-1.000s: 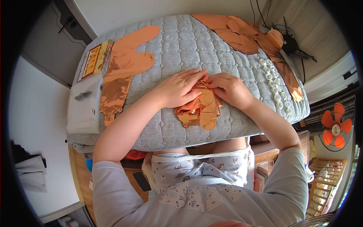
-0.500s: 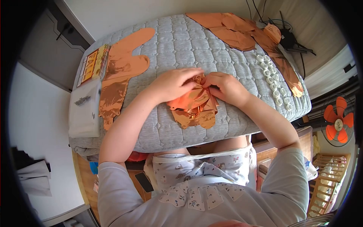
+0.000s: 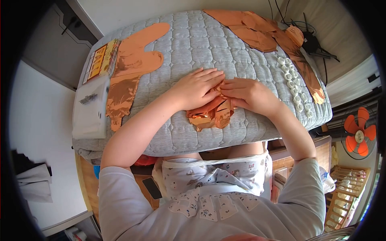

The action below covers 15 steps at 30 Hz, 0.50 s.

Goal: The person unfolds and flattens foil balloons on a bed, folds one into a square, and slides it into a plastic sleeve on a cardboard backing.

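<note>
A crumpled copper-coloured foil piece [image 3: 211,115] lies on the grey quilted mattress [image 3: 177,132] in front of me. My left hand [image 3: 197,89] rests flat over its upper left part, fingers stretched out toward the right. From the right, my right hand [image 3: 250,94] lies over the foil's upper right edge, its fingers extended and close to my left fingertips. Both palms face down, and the part of the foil beneath them is hidden.
Flat copper foil shapes lie at the left [image 3: 130,68] and back right [image 3: 257,34]. White rings [image 3: 295,86] stand in rows at the right. A printed packet [image 3: 100,62] and a clear plastic bag [image 3: 90,116] lie at the left edge. An orange fan [image 3: 360,134] stands at the right.
My fingers have gone from gathering the foil to lying flatter on it. The foil looks more compact, with less showing below my hands. The view has shifted slightly.
</note>
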Motion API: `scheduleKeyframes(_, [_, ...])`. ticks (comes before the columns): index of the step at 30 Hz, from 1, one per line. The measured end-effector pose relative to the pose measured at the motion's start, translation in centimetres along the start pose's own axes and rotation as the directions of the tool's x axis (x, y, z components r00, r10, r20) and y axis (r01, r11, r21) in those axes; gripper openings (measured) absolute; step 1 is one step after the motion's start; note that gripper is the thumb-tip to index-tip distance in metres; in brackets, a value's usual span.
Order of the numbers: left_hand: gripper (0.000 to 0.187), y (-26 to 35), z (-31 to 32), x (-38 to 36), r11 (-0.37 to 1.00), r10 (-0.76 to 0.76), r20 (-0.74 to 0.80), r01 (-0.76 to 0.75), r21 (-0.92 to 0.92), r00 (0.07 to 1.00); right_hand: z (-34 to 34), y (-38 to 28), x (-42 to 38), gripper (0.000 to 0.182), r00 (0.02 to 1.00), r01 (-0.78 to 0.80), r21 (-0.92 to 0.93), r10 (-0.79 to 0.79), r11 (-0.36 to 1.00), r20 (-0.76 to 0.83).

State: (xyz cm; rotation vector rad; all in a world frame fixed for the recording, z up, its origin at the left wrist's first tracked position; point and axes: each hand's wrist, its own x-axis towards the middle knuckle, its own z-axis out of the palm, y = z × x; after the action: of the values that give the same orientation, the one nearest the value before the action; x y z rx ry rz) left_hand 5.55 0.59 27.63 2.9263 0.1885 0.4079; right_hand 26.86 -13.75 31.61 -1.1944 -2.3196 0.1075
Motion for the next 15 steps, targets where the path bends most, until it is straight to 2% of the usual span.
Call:
scheduleKeyframes(4, [0.064, 0.0, 0.0, -0.1, 0.999, 0.005, 0.002, -0.005, 0.032, 1.000, 0.3, -1.4, -1.0, 0.029, 0.998, -0.062, 0.012, 0.062, 0.998, 0.014])
scheduleKeyframes(6, [0.067, 0.0, -0.1, -0.1, 0.999, 0.003, 0.015, -0.003, 0.033, 1.000, 0.1, -1.8, -1.3, 0.028, 0.982, -0.185, 0.104, 0.180, 0.977, 0.051])
scheduleKeyframes(7, [0.070, 0.0, -0.1, -0.1, 0.999, 0.002, 0.028, -0.003, 0.035, 1.000, 0.2, -1.7, -1.4, 0.028, 0.982, -0.185, 0.104, 0.180, 0.977, 0.053])
scheduleKeyframes(10, [0.077, -0.1, -0.1, -0.1, 1.000, 0.010, 0.041, -0.011, 0.027, 0.999, 0.7, -1.2, -1.8, 0.030, 0.985, -0.174, 0.133, 0.171, 0.976, 0.035])
scheduleKeyframes(12, [0.081, 0.0, -0.2, -0.1, 0.999, 0.005, 0.054, -0.006, 0.031, 0.999, 0.8, -0.8, -1.7, 0.032, 1.000, 0.013, 0.050, -0.011, 0.999, -0.023])
scheduleKeyframes(15, [0.090, 0.0, -0.3, -0.1, 0.999, 0.000, 0.070, -0.003, 0.037, 0.998, 1.1, -1.2, -1.8, 0.033, 0.999, 0.043, 0.022, -0.044, 0.999, 0.019])
